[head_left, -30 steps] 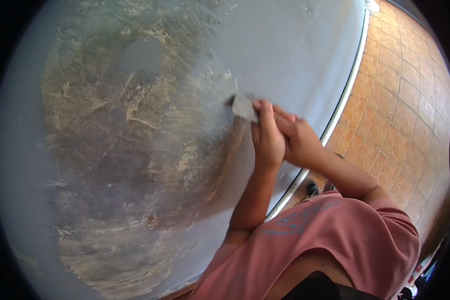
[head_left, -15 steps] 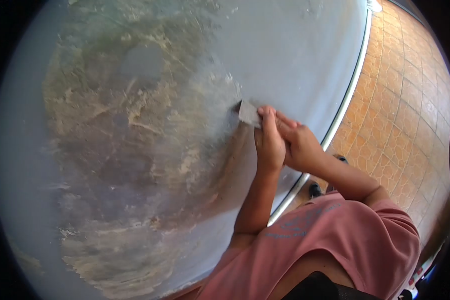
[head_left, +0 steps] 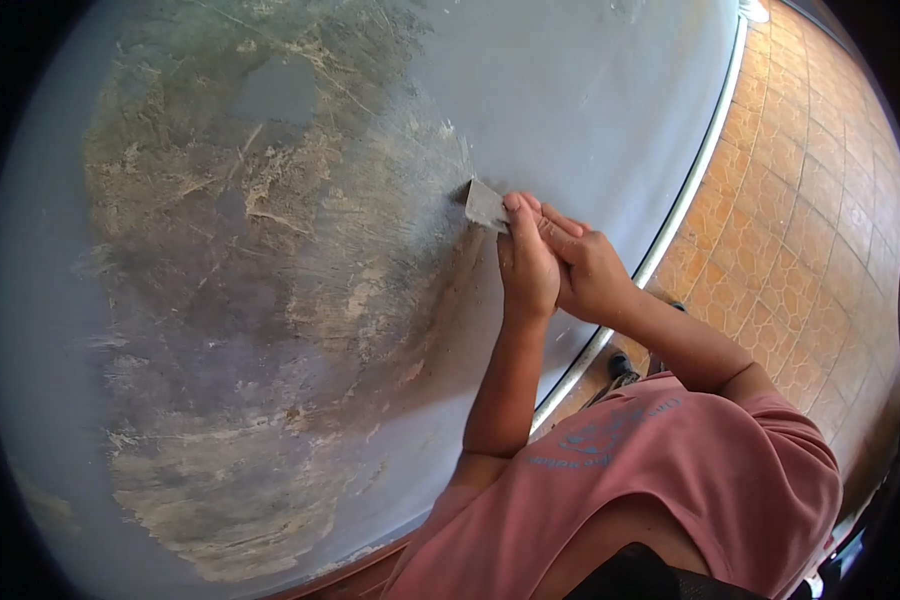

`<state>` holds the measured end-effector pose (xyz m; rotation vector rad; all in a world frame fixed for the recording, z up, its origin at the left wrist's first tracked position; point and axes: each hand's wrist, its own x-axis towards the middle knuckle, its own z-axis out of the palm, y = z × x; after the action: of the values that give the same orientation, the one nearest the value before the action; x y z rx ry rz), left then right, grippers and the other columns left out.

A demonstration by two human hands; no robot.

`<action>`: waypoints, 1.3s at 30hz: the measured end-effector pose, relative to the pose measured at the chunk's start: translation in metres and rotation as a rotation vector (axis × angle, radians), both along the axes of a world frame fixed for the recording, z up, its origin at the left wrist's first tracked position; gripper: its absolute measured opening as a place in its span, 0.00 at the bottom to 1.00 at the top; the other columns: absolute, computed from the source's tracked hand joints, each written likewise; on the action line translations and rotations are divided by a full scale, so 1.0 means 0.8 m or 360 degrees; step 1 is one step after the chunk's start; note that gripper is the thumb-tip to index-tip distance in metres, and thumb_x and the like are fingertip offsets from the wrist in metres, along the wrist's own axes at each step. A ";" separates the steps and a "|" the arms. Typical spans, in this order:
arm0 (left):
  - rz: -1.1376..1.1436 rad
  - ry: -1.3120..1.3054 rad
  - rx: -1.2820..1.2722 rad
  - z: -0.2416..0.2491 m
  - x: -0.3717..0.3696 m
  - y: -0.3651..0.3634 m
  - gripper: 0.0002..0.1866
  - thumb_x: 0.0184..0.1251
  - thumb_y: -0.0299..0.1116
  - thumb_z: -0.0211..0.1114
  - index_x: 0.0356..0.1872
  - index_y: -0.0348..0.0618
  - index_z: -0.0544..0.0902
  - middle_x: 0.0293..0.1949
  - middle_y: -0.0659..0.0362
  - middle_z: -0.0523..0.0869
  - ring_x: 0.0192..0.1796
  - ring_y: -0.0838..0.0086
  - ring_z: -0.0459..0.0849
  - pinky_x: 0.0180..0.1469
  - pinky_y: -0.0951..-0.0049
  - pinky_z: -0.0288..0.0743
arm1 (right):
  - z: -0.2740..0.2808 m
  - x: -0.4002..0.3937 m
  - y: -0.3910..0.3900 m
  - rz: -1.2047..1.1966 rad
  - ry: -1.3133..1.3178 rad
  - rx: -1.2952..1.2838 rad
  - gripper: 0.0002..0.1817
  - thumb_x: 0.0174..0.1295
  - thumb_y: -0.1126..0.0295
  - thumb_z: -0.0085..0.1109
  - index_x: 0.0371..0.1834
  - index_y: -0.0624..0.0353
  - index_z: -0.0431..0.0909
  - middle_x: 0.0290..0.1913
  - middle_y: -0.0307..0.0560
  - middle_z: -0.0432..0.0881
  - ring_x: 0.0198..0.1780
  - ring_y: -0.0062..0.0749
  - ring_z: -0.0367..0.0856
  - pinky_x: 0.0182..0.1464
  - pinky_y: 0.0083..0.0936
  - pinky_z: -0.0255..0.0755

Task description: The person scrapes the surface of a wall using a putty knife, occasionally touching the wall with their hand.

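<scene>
A putty knife [head_left: 486, 206] with a flat, dull metal blade is held tilted, its edge at the painted wall [head_left: 570, 90]. My left hand [head_left: 528, 268] is closed around it close to the blade, the thumb lying along the tool. Wrapped over the handle end from the right is my right hand [head_left: 592, 268], pressed up against the left. The handle itself is hidden by the fingers. Left of the blade spreads a large rough patch [head_left: 270, 300] where the blue-grey paint is gone and brownish, streaked plaster shows.
A pale pipe-like strip [head_left: 705, 170] runs along the wall's lower edge. Beyond it lies a floor of orange patterned tiles [head_left: 770, 200]. A dark shoe [head_left: 622, 365] shows beside the strip. Small islands of grey paint [head_left: 282, 88] remain inside the rough patch.
Both hands and the putty knife sit slightly further up and left in the view, still gripped together. The whole view has also shifted a little.
</scene>
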<state>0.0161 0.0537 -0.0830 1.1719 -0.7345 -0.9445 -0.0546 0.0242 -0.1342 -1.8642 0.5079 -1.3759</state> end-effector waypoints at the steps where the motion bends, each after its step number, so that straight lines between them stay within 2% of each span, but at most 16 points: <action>1: -0.0013 0.0028 0.0013 -0.001 0.002 0.005 0.21 0.76 0.55 0.41 0.41 0.45 0.65 0.22 0.56 0.74 0.32 0.64 0.80 0.44 0.63 0.76 | 0.003 0.000 0.009 -0.0019 0.0001 0.0012 0.32 0.54 0.72 0.55 0.67 0.49 0.67 0.37 0.57 0.83 0.34 0.57 0.81 0.42 0.43 0.77; 7: -0.0055 -0.0035 0.0027 -0.004 0.008 -0.005 0.22 0.75 0.56 0.41 0.40 0.46 0.64 0.21 0.57 0.73 0.32 0.64 0.80 0.44 0.62 0.76 | 0.020 -0.003 0.000 0.0029 0.0057 0.0065 0.33 0.54 0.72 0.54 0.68 0.48 0.66 0.38 0.55 0.83 0.35 0.57 0.81 0.43 0.43 0.77; 10: -0.0011 0.0112 0.0040 0.007 -0.002 -0.001 0.22 0.75 0.57 0.41 0.40 0.46 0.64 0.21 0.56 0.73 0.32 0.64 0.80 0.44 0.62 0.76 | 0.013 -0.008 0.002 0.0047 0.0138 0.0071 0.33 0.55 0.71 0.53 0.68 0.46 0.66 0.42 0.54 0.82 0.35 0.57 0.81 0.41 0.43 0.77; 12: -0.0087 0.0025 -0.0050 0.003 0.007 0.004 0.22 0.75 0.57 0.40 0.40 0.47 0.64 0.23 0.56 0.75 0.32 0.64 0.80 0.43 0.63 0.76 | 0.014 -0.010 0.013 0.0048 0.0245 0.0097 0.33 0.55 0.71 0.53 0.69 0.45 0.65 0.46 0.54 0.81 0.35 0.58 0.81 0.42 0.44 0.77; 13: -0.0087 0.0036 -0.0034 0.005 0.009 0.005 0.22 0.75 0.57 0.40 0.40 0.47 0.65 0.23 0.55 0.76 0.32 0.64 0.80 0.43 0.63 0.76 | 0.019 -0.006 0.014 0.0039 0.0057 0.0016 0.34 0.55 0.71 0.54 0.69 0.45 0.64 0.50 0.55 0.80 0.36 0.59 0.80 0.41 0.45 0.77; 16: -0.0090 -0.0084 0.0028 0.021 0.024 -0.020 0.22 0.75 0.57 0.39 0.41 0.46 0.65 0.24 0.55 0.76 0.32 0.64 0.80 0.43 0.64 0.76 | 0.029 0.009 -0.009 -0.0082 0.0241 -0.0017 0.36 0.54 0.70 0.54 0.71 0.46 0.62 0.51 0.56 0.80 0.38 0.60 0.80 0.41 0.44 0.76; 17: -0.0095 -0.0146 0.0060 0.029 0.026 -0.028 0.23 0.76 0.57 0.39 0.41 0.46 0.65 0.24 0.55 0.77 0.32 0.64 0.80 0.42 0.64 0.76 | 0.026 0.021 -0.026 -0.0166 0.0080 -0.0141 0.35 0.53 0.71 0.54 0.70 0.48 0.63 0.50 0.56 0.80 0.38 0.60 0.80 0.42 0.43 0.76; 20: -0.0044 -0.0296 0.0014 0.063 0.006 -0.041 0.23 0.76 0.57 0.39 0.42 0.46 0.66 0.24 0.55 0.77 0.31 0.64 0.81 0.42 0.65 0.77 | 0.063 0.002 -0.034 0.0071 -0.0016 0.0112 0.34 0.53 0.72 0.54 0.68 0.49 0.65 0.49 0.56 0.81 0.38 0.60 0.80 0.43 0.43 0.76; 21: -0.0017 -0.0180 -0.0051 0.062 -0.003 -0.033 0.20 0.76 0.53 0.42 0.41 0.45 0.66 0.23 0.55 0.76 0.31 0.63 0.80 0.42 0.64 0.77 | 0.054 0.001 -0.034 0.0008 -0.0036 -0.0074 0.33 0.52 0.72 0.54 0.67 0.50 0.68 0.44 0.57 0.82 0.36 0.59 0.80 0.40 0.42 0.76; 24: 0.0059 0.0022 -0.0122 0.030 0.001 -0.010 0.16 0.75 0.48 0.46 0.41 0.45 0.67 0.22 0.56 0.75 0.31 0.63 0.80 0.42 0.62 0.76 | 0.044 -0.008 -0.007 0.0018 0.0144 -0.0048 0.32 0.51 0.73 0.54 0.65 0.50 0.70 0.40 0.58 0.83 0.34 0.57 0.80 0.36 0.42 0.77; 25: 0.0007 0.0139 -0.0147 0.031 0.005 -0.011 0.14 0.73 0.45 0.48 0.40 0.45 0.67 0.21 0.56 0.75 0.31 0.62 0.80 0.42 0.61 0.76 | 0.042 0.000 -0.009 -0.0146 0.0090 -0.0204 0.29 0.51 0.72 0.54 0.62 0.51 0.73 0.35 0.58 0.83 0.33 0.56 0.81 0.32 0.42 0.76; 29: -0.0147 0.0077 -0.0179 0.079 0.009 -0.051 0.13 0.74 0.46 0.48 0.41 0.47 0.68 0.22 0.56 0.76 0.31 0.62 0.81 0.43 0.60 0.77 | 0.076 0.001 -0.048 -0.0011 0.0334 0.0054 0.25 0.52 0.69 0.54 0.57 0.53 0.74 0.32 0.58 0.82 0.31 0.57 0.80 0.31 0.46 0.75; 32: -0.0055 0.0005 -0.0179 0.071 -0.004 -0.046 0.13 0.74 0.46 0.48 0.41 0.48 0.68 0.22 0.57 0.76 0.30 0.62 0.80 0.43 0.60 0.77 | 0.071 -0.010 -0.047 -0.0043 0.0163 -0.0127 0.26 0.53 0.69 0.54 0.60 0.51 0.73 0.33 0.56 0.82 0.28 0.58 0.79 0.31 0.46 0.75; 33: 0.0017 0.0186 -0.0202 0.055 -0.008 -0.034 0.14 0.75 0.47 0.47 0.40 0.48 0.69 0.22 0.58 0.75 0.30 0.63 0.80 0.42 0.60 0.77 | 0.068 -0.015 -0.038 -0.0121 0.0154 -0.0280 0.28 0.54 0.69 0.54 0.62 0.50 0.71 0.34 0.54 0.82 0.27 0.59 0.79 0.30 0.46 0.75; 35: -0.0031 0.0249 -0.0248 0.039 -0.005 -0.021 0.14 0.75 0.48 0.47 0.40 0.48 0.68 0.21 0.58 0.74 0.29 0.65 0.80 0.42 0.60 0.78 | 0.060 -0.020 -0.022 -0.0033 0.0321 -0.0160 0.30 0.54 0.69 0.54 0.64 0.49 0.69 0.35 0.53 0.82 0.27 0.59 0.79 0.30 0.45 0.75; 39: -0.0097 0.0166 -0.0228 0.073 0.005 -0.044 0.16 0.76 0.50 0.44 0.39 0.49 0.68 0.22 0.59 0.73 0.30 0.65 0.80 0.44 0.61 0.77 | 0.074 -0.002 -0.045 -0.0027 0.0348 -0.0084 0.24 0.54 0.70 0.55 0.58 0.51 0.75 0.28 0.53 0.81 0.25 0.54 0.79 0.28 0.43 0.74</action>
<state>0.0201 0.0188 -0.0248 0.9725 -0.7450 -0.9799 -0.0565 -0.0117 -0.0753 -2.0707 0.6026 -1.2125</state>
